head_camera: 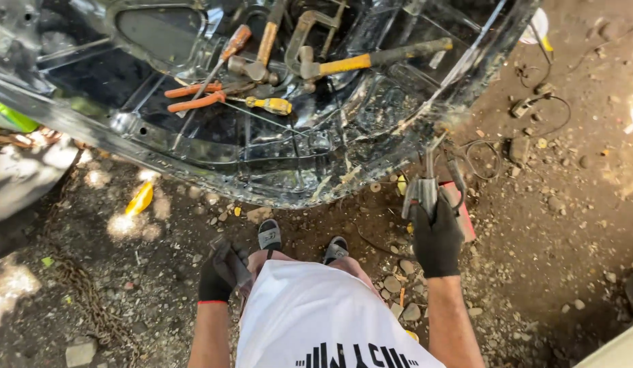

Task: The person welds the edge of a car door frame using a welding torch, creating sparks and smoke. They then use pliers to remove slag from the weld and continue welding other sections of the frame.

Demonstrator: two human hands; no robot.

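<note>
Grey metal clamp tool [425, 191] rises from the right hand [437, 240] grip.

Right hand [437, 240] grips welding holder [425, 191] near car panel [275, 174]; left hand [217, 276] clutches dark tool [232, 262].

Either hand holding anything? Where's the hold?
Right hand holds a grey metal clamp tool by its lower handle end. Left hand is closed on a dark flat piece; what it is, cannot tell.

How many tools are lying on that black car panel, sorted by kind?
Hammers: 2, a wood-handled hammer and a yellow-gripped hammer
Screwdrivers: 2, an orange-handled screwdriver and a yellow-handled screwdriver
Pliers: 1, orange-handled pliers
Clamps: 1, a metal clamp
Total: 6
</note>
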